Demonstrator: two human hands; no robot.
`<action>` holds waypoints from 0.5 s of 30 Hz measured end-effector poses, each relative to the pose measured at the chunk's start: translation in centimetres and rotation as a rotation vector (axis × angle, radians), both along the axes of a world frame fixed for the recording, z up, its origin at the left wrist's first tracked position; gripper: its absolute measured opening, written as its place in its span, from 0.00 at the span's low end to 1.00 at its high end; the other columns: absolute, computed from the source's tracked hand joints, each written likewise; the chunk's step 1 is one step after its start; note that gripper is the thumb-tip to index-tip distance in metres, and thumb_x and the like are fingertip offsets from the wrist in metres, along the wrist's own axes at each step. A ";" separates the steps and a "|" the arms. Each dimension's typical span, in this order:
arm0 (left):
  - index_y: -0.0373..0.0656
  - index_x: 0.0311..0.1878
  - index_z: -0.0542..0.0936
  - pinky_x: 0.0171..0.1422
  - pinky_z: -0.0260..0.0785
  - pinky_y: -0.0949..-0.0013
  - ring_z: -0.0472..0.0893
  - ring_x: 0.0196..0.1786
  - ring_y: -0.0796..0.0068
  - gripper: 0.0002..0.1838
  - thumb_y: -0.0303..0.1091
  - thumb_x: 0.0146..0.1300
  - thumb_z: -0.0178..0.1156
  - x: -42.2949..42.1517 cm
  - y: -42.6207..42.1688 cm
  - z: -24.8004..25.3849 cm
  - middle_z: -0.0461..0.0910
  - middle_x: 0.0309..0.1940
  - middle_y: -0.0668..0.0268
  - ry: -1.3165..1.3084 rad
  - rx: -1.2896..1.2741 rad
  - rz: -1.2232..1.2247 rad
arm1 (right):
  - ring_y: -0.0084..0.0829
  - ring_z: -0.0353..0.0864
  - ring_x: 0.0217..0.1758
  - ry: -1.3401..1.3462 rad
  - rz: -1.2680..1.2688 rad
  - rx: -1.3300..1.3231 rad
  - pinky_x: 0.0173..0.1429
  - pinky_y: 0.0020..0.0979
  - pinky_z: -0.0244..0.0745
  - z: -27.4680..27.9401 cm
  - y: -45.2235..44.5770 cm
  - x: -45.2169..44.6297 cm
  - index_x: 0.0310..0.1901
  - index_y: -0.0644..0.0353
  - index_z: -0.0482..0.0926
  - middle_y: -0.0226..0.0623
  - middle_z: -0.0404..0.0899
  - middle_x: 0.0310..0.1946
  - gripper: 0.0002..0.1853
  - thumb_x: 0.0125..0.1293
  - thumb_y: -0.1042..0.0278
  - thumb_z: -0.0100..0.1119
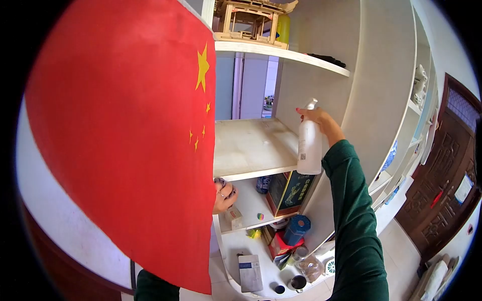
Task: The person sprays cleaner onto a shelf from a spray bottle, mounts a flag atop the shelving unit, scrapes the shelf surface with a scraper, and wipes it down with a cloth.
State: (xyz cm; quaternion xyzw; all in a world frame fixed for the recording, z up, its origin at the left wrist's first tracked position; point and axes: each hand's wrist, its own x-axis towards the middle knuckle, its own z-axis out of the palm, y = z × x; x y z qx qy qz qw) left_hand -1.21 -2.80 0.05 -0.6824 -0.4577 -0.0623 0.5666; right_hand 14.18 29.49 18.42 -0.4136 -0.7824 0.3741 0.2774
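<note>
My right hand (pixel 321 120) is wrapped round the top of a translucent white pump bottle (pixel 310 148), held upright in front of the right end of a bare-topped middle shelf (pixel 256 145). Below that shelf's front edge, my left hand (pixel 226 196) shows past the edge of a large red flag with yellow stars (pixel 125 125). Its fingers are curled round something small and dark that I cannot make out. The flag hides the left wrist and most of the forearm.
A wooden model building (pixel 251 22) stands on the upper shelf. Lower shelves hold a dark box (pixel 291 193), a small carton (pixel 233 218), a blue canister (pixel 297 230), a white box (pixel 250 273) and a metal cup (pixel 297 283). A brown door (pixel 442 165) is at right.
</note>
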 end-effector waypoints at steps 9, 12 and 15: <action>0.49 0.37 0.77 0.24 0.67 0.72 0.69 0.28 0.74 0.16 0.40 0.42 0.60 0.7 -0.5 1.0 0.73 0.33 0.66 0.054 -0.005 0.044 | 0.28 0.78 0.25 0.035 0.219 -0.098 0.30 0.32 0.77 0.5 1.0 -3.3 0.33 0.58 0.74 0.33 0.77 0.26 0.25 0.52 0.40 0.63; 0.50 0.36 0.77 0.24 0.66 0.73 0.69 0.28 0.75 0.14 0.40 0.43 0.59 0.5 -0.3 0.7 0.74 0.33 0.67 0.049 -0.002 0.051 | 0.27 0.78 0.23 0.027 0.311 -0.107 0.29 0.30 0.77 1.0 0.2 -5.7 0.35 0.57 0.74 0.32 0.77 0.25 0.26 0.54 0.39 0.59; 0.51 0.35 0.78 0.24 0.64 0.73 0.69 0.28 0.75 0.13 0.41 0.42 0.59 0.4 -0.2 0.5 0.73 0.33 0.68 0.083 0.046 0.030 | 0.26 0.77 0.21 0.016 0.405 -0.183 0.28 0.29 0.76 0.6 -1.5 -8.7 0.33 0.56 0.74 0.31 0.77 0.25 0.23 0.56 0.40 0.57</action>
